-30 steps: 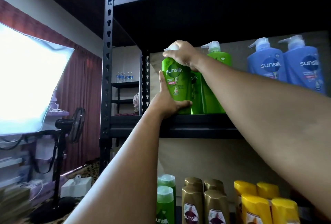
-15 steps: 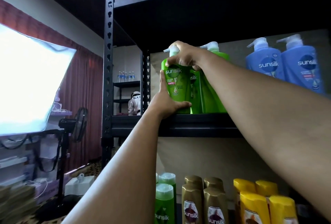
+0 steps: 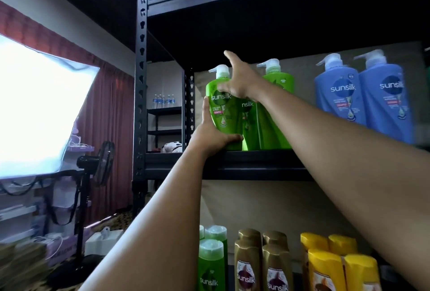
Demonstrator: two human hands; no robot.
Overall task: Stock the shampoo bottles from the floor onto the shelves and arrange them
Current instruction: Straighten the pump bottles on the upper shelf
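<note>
Standing upright at the left end of the upper shelf (image 3: 256,160), the green pump bottle (image 3: 222,114) touching a second green bottle (image 3: 250,125) just to its right. Looking full and fairly heavy, with stiff, glossy plastic likely slippery; best gripped low around the wide body, not by the thin pump head. Cupping its lower left side and base, the left hand (image 3: 210,136), holding it. Hovering spread wide in front of the bottle's neck, the right hand (image 3: 242,79), gripping nothing. Sitting farther right on the same shelf, 2 blue pump bottles (image 3: 363,100).
</note>
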